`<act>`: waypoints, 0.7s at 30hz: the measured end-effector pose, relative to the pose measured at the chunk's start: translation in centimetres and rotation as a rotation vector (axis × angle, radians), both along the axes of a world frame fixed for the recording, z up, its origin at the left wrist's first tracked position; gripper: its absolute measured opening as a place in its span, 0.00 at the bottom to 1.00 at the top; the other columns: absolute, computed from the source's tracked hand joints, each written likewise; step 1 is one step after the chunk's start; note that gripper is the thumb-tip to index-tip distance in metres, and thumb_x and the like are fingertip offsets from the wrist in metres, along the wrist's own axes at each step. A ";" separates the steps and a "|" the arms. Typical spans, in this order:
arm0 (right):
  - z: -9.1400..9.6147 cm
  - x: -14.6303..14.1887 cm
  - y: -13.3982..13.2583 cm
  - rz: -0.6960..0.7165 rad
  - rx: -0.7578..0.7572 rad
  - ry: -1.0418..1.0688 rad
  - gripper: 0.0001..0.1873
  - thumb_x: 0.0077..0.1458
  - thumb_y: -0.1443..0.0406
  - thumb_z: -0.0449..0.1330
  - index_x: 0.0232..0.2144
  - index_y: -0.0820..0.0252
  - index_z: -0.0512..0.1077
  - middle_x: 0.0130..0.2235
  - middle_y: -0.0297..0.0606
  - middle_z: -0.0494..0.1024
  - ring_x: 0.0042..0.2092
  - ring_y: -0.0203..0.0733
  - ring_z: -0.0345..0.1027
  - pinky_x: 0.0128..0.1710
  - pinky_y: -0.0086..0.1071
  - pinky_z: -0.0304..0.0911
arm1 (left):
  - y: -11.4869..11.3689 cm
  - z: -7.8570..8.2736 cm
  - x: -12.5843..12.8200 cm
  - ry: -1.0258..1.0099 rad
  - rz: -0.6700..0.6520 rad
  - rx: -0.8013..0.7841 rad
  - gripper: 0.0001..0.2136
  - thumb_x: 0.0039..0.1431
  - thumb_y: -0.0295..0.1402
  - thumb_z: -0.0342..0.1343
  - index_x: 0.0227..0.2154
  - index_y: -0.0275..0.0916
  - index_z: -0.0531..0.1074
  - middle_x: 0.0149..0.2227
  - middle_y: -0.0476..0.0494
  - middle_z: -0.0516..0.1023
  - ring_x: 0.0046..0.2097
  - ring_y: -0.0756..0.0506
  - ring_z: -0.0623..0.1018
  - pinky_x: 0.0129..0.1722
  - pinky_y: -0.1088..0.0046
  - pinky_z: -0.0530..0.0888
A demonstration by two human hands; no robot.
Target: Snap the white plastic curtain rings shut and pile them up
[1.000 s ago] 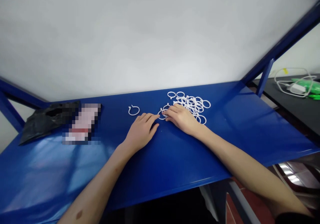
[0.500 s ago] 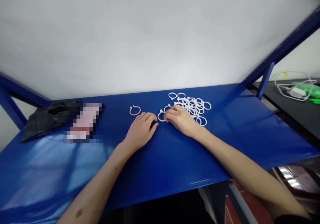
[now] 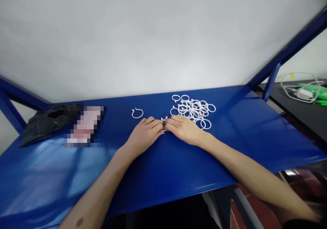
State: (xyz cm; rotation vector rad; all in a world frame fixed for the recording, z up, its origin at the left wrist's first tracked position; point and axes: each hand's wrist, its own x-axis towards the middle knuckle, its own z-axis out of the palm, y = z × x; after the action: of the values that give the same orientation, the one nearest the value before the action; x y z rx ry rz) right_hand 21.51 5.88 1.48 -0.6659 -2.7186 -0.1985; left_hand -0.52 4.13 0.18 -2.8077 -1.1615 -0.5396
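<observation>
Between my two hands is a white plastic curtain ring [image 3: 165, 130], gripped from both sides just over the blue surface [image 3: 163, 174]. The fingers of my left hand [image 3: 147, 131] are closed on its left side. My right hand [image 3: 182, 127] pinches its right side. Small knobs of the ring stick up at its far edge; much of the rest is hidden by my fingers. Beyond my left hand, a single ring [image 3: 137, 113] lies with its ends apart. Just past my right hand spreads a pile of several white rings [image 3: 195, 108].
A black plastic bag [image 3: 38, 123] and a blurred-out pinkish flat object [image 3: 88, 120] lie at the left. Blue frame bars [image 3: 271, 82] rise at both sides, with a pale wall [image 3: 163, 42] behind. At far right, a white cable and charger [image 3: 304, 93] rest on a dark surface.
My left hand has moved right and closed on the ring. My right hand has drawn slightly nearer with the ring, away from the pile, so both hands now meet at it.
</observation>
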 end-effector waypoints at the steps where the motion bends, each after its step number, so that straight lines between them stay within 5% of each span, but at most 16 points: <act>1: 0.0 0.0 0.0 0.002 0.007 -0.002 0.14 0.71 0.70 0.48 0.37 0.63 0.72 0.35 0.42 0.76 0.37 0.44 0.61 0.38 0.36 0.57 | 0.1 0.1 0.0 0.021 0.004 -0.008 0.10 0.70 0.38 0.50 0.39 0.40 0.73 0.43 0.43 0.80 0.44 0.42 0.74 0.42 0.64 0.69; 6: -0.4 0.1 0.2 -0.007 0.006 -0.021 0.11 0.70 0.69 0.51 0.37 0.64 0.72 0.36 0.41 0.76 0.38 0.43 0.63 0.39 0.36 0.57 | 0.2 0.0 0.1 0.056 0.000 -0.030 0.12 0.71 0.36 0.47 0.34 0.40 0.71 0.34 0.45 0.77 0.38 0.44 0.72 0.38 0.65 0.65; 12: -0.9 0.0 0.3 -0.067 -0.053 -0.023 0.13 0.71 0.62 0.52 0.38 0.62 0.73 0.38 0.40 0.77 0.37 0.41 0.65 0.38 0.36 0.56 | 0.1 -0.5 0.4 -0.043 -0.011 -0.060 0.12 0.72 0.33 0.45 0.33 0.40 0.69 0.34 0.46 0.74 0.36 0.44 0.71 0.38 0.65 0.66; 21: -0.7 -0.3 0.2 -0.040 -0.039 -0.067 0.11 0.70 0.67 0.51 0.37 0.63 0.72 0.39 0.41 0.77 0.37 0.42 0.65 0.38 0.37 0.57 | -0.1 -0.2 0.5 -0.064 -0.031 -0.066 0.12 0.72 0.34 0.44 0.32 0.40 0.67 0.34 0.45 0.73 0.37 0.44 0.71 0.40 0.65 0.69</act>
State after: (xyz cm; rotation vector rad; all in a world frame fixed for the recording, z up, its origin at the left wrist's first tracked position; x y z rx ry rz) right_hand 21.24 6.09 0.75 -0.7383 -2.7815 -0.1810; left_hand -0.02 3.99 -0.01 -2.8884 -1.1705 -0.6089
